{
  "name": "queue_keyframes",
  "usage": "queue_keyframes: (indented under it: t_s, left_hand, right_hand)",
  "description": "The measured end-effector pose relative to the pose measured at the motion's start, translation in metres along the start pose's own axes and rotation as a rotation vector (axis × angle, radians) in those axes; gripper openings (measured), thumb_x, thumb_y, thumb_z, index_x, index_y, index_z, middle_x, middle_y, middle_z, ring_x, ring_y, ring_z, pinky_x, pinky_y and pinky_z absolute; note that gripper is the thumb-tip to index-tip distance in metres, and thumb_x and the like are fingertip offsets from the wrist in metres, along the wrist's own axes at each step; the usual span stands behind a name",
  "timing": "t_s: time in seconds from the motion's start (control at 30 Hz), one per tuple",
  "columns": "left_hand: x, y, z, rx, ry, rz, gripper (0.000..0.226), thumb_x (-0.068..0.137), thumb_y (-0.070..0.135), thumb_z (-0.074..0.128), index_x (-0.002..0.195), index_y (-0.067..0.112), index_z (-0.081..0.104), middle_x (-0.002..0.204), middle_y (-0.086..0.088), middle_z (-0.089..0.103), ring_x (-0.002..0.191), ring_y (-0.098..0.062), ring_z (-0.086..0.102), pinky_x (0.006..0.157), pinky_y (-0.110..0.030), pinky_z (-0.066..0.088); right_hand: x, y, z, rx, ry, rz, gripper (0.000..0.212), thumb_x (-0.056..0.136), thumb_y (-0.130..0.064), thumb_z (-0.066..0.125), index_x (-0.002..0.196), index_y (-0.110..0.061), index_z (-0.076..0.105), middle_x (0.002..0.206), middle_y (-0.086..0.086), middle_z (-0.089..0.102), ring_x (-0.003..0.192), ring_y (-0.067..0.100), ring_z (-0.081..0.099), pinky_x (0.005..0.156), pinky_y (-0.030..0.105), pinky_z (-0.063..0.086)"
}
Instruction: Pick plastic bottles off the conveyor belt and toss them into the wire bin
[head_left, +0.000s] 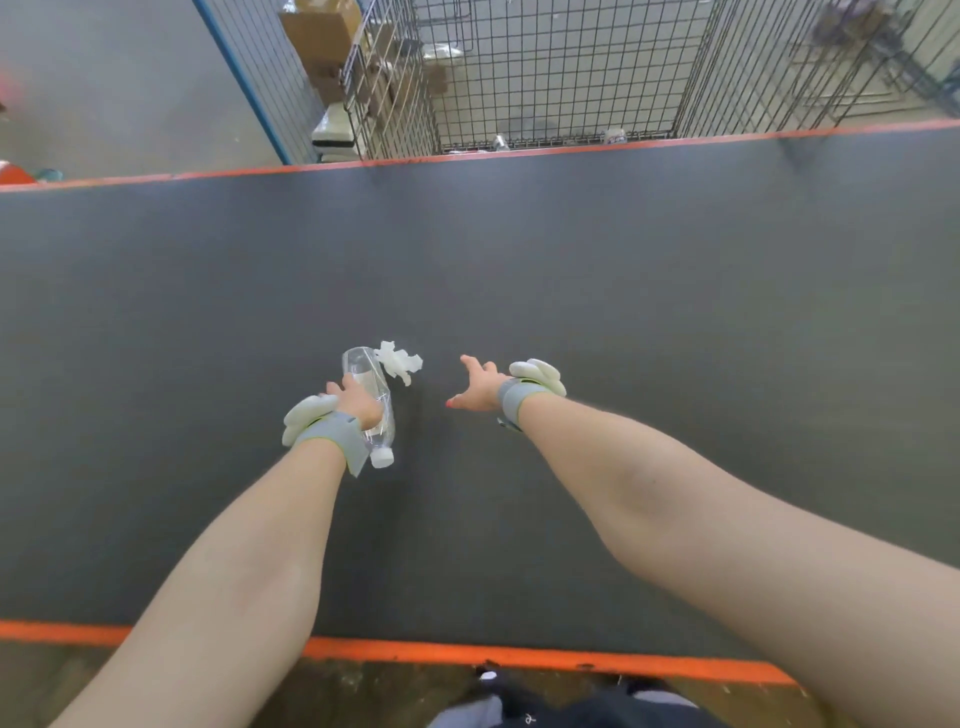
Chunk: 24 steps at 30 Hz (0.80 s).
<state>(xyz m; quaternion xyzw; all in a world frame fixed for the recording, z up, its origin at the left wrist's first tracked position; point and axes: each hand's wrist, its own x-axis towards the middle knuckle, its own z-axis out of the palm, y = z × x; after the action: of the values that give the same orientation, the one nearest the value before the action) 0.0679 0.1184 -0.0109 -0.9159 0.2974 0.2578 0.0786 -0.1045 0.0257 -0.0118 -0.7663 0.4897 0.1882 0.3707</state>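
My left hand (358, 402) grips a clear plastic bottle (370, 382) with a white cap pointing back toward me, held just above the dark conveyor belt (623, 270). My right hand (478, 387) hovers over the belt to the right of the bottle, fingers spread and holding nothing. Both wrists carry grey straps with white padded pieces. The wire bin (550, 78) stands beyond the belt's far orange edge, with a few small items on its floor.
A crumpled white scrap (397, 359) lies on the belt beside the bottle's base. Orange rails (467, 656) line the near and far belt edges. Cardboard boxes (324, 36) and a second wire cage (857, 57) stand behind the belt.
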Motion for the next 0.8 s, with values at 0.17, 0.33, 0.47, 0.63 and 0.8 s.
queue_keyframes:
  t_s: [0.17, 0.33, 0.47, 0.63, 0.8]
  left_hand:
    - [0.008, -0.008, 0.013, 0.048, -0.01, 0.024, 0.068, 0.094, 0.017, 0.039, 0.153, 0.014, 0.006, 0.157, -0.013, 0.012, 0.145, -0.032, 0.012, 0.12, -0.044, 0.013]
    - [0.003, 0.011, 0.026, 0.054, -0.064, 0.08, 0.067, 0.094, 0.015, 0.038, 0.153, 0.014, 0.006, 0.157, -0.013, 0.012, 0.145, -0.032, 0.012, 0.119, -0.044, 0.013]
    - [0.008, 0.031, 0.027, 0.05, -0.086, 0.093, 0.068, 0.093, 0.013, 0.037, 0.153, 0.014, 0.004, 0.157, -0.012, 0.011, 0.145, -0.031, 0.012, 0.119, -0.043, 0.013]
    - [0.028, 0.085, -0.003, -0.031, -0.059, 0.087, 0.068, 0.094, 0.014, 0.038, 0.153, 0.012, 0.004, 0.156, -0.014, 0.015, 0.144, -0.033, 0.016, 0.119, -0.044, 0.015]
    - [0.055, 0.153, -0.034, -0.053, -0.031, 0.137, 0.069, 0.094, 0.017, 0.04, 0.152, 0.011, 0.003, 0.155, -0.015, 0.016, 0.143, -0.034, 0.017, 0.118, -0.044, 0.015]
  right_hand:
    - [0.008, -0.019, 0.04, 0.146, -0.091, 0.026, 0.101, 0.087, -0.05, 0.062, 0.154, -0.027, -0.01, 0.157, 0.011, 0.018, 0.141, 0.036, 0.028, 0.111, 0.047, 0.025]
    - [0.023, -0.004, 0.067, 0.227, 0.034, 0.167, 0.105, 0.088, -0.032, 0.068, 0.153, -0.025, -0.015, 0.151, 0.016, 0.02, 0.138, 0.035, 0.029, 0.113, 0.044, 0.024]
    - [0.035, 0.011, 0.06, 0.259, 0.14, 0.295, 0.098, 0.09, -0.016, 0.06, 0.152, -0.025, -0.015, 0.144, 0.016, 0.026, 0.13, 0.033, 0.037, 0.111, 0.042, 0.03]
    - [0.061, 0.016, 0.001, 0.717, 0.153, 0.249, 0.098, 0.084, -0.03, 0.062, 0.153, -0.025, -0.008, 0.15, 0.014, 0.023, 0.137, 0.038, 0.031, 0.112, 0.049, 0.031]
    - [0.107, 0.021, -0.078, 0.876, 0.279, 0.21, 0.092, 0.08, -0.032, 0.066, 0.15, -0.014, 0.009, 0.145, 0.014, 0.033, 0.131, 0.036, 0.038, 0.102, 0.051, 0.043]
